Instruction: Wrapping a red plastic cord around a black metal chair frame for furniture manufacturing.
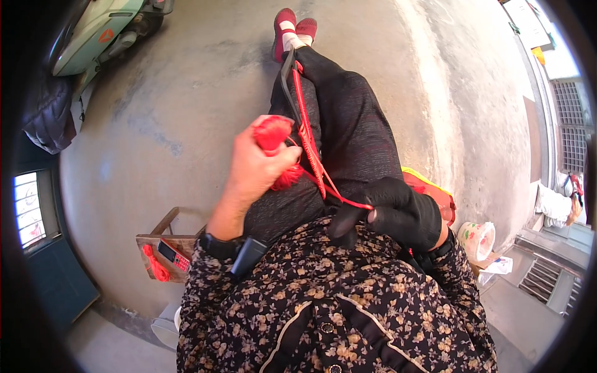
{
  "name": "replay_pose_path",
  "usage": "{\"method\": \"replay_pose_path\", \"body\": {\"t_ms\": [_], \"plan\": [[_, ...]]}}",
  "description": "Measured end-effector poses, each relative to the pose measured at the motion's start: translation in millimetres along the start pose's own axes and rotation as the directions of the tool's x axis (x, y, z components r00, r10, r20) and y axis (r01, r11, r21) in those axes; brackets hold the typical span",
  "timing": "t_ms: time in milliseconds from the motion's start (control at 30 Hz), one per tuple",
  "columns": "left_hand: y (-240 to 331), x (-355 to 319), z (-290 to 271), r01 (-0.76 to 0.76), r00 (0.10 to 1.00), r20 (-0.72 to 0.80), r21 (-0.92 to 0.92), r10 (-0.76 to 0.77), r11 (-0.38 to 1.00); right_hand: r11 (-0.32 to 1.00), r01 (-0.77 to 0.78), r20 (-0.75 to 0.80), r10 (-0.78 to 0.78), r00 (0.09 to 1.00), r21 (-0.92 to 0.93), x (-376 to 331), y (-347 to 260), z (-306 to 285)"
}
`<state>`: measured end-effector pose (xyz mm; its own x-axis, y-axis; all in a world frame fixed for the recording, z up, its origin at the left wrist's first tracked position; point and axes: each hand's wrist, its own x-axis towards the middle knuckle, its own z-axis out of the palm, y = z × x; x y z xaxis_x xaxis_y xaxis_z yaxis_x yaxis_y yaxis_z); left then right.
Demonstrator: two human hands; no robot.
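My bare left hand (242,168) is closed around a bundle of red cord (272,132), whose loose strands poke out below the thumb. A dark glove with a bare fingertip covers my right hand (398,214), held close to my lap. Its thumb and fingers pinch a thin red cord (356,204) that is pulled toward the right. Between the hands, a narrow red woven strip (310,140) lies lengthwise over my dark trousers. Its far end meets a black strap (286,81) near my ankles, which are stretched out together in red shoes (285,28).
To my left stands a small wooden stool (146,242) bearing a phone (174,255) and a hank of red cord (155,263). A scooter (102,34) is parked at the far left. At right are a white patterned bucket (477,241) and a red-and-yellow bag (438,193).
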<state>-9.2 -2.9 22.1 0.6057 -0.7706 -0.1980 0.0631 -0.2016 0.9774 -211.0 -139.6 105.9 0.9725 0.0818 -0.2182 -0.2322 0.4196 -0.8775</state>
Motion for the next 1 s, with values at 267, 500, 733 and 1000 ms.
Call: {"method": "replay_pose_path", "body": {"t_ms": [267,500,733,1000], "plan": [[-13,10,25,-0.062,0.982,-0.151,0.305,0.113,0.950,0.987,0.095,0.063,-0.087,0.994,-0.131,-12,-27,0],[27,7,-49,-0.171,0.976,-0.199,-0.451,0.088,0.876,0.634,0.202,-0.398,-0.669,0.628,-0.746,55,-46,-43],[17,18,-29,-0.318,0.793,-0.108,0.765,0.599,0.560,0.719,-0.161,-0.451,-0.230,0.862,-0.676,97,11,-64],[13,13,18,-0.257,0.940,-0.210,0.080,0.268,0.963,0.965,-0.014,-0.479,-0.118,0.870,-0.263,107,30,-58]]}}
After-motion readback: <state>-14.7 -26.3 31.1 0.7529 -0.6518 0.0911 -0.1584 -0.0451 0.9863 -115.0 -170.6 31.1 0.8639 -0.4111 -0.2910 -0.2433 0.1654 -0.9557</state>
